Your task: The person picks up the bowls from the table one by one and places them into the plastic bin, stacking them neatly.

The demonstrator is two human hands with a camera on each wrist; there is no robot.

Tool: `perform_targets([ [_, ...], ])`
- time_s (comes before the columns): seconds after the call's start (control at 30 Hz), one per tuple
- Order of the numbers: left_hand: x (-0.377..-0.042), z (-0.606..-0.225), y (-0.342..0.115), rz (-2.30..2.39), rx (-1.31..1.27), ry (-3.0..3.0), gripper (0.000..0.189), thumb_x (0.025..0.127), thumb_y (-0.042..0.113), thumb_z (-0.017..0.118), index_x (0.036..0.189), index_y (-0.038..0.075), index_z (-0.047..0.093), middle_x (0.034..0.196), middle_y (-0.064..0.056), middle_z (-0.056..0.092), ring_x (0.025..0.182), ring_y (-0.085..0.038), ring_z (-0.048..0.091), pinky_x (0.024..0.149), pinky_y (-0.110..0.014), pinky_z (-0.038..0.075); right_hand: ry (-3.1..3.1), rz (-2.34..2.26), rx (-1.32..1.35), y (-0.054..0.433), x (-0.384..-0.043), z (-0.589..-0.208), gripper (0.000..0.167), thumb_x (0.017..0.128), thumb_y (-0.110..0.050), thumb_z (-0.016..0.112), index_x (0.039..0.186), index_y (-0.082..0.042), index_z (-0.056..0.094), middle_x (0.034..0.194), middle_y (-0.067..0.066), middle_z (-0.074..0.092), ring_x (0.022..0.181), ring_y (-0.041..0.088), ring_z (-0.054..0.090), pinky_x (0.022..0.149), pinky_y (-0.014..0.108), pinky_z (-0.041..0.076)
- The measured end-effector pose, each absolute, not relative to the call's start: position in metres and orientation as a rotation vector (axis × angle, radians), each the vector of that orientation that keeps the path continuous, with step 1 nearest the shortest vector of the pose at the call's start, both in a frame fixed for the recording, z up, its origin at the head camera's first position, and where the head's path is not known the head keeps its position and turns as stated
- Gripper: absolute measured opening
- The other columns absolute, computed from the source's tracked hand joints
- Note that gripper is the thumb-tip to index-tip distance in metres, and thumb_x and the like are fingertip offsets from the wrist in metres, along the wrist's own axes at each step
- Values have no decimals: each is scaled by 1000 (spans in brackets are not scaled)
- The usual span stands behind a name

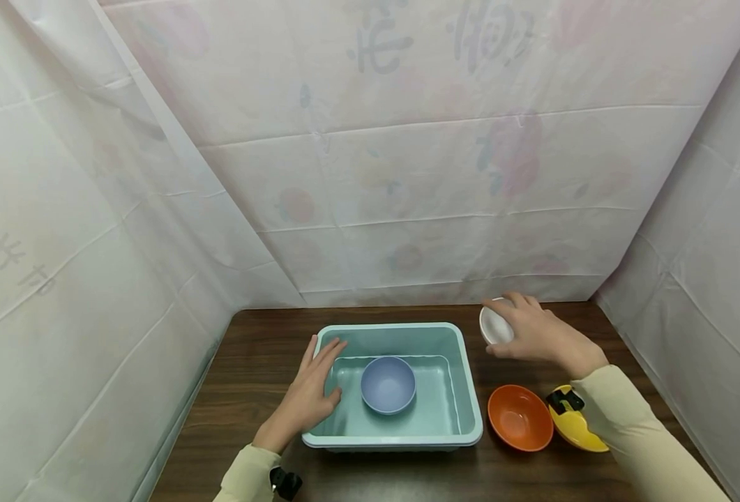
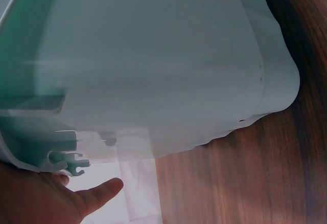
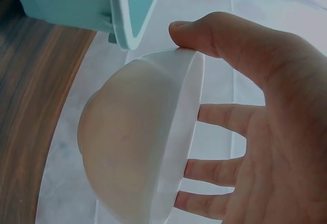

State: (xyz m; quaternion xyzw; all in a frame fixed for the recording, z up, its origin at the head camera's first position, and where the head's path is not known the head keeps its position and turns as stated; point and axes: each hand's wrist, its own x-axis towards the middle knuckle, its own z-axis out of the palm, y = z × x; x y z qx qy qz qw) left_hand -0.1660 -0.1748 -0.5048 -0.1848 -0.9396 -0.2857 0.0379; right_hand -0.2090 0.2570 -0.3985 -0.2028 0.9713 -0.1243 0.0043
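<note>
A white bowl (image 3: 133, 137) is held in my right hand (image 1: 535, 331), thumb on its rim on one side and fingers on the other. In the head view it is off to the right of a pale green plastic basin (image 1: 395, 440), with the hand covering part of it. My left hand (image 1: 310, 390) lies at the basin's left rim, its fingers stretched out over the edge and the thumb (image 2: 104, 193) held straight. Inside the basin, a purple-blue bowl (image 1: 388, 385) sits upright on the floor, near the middle.
Right of the basin, an orange bowl (image 1: 520, 418) stands on the dark wooden table (image 1: 244, 369). Beside it is a yellow bowl (image 1: 579, 431), partly under the right forearm. White printed sheets (image 1: 407, 174) hang behind the table and at both sides.
</note>
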Motion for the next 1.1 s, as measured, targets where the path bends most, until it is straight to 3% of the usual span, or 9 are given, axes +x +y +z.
perform_targets([
  [0.57, -166, -505, -174, -889, -554, -2882, 84, 87, 6, 75, 161, 19, 37, 169, -5, 31, 161, -35, -3, 118, -67, 30, 3033, -461, -705, 235, -208, -390, 80, 84, -45, 80, 153, -20, 49, 153, 26, 41, 135, 50, 43, 90, 64, 52],
  [0.87, -167, -506, -174, -897, -557, -2879, 83, 87, 6, 75, 161, 18, 37, 169, -5, 31, 161, -35, -3, 117, -67, 31, 3016, -460, -698, 219, -212, -387, 80, 84, -44, 79, 154, -18, 49, 157, 27, 38, 139, 54, 39, 98, 72, 44],
  [1.1, -168, -504, -174, -901, -564, -2873, 83, 87, 6, 76, 160, 18, 38, 168, -7, 32, 161, -36, -3, 118, -68, 29, 3003, -448, -726, 206, -214, -386, 79, 83, -43, 81, 152, -20, 50, 157, 26, 38, 138, 53, 40, 97, 73, 45],
])
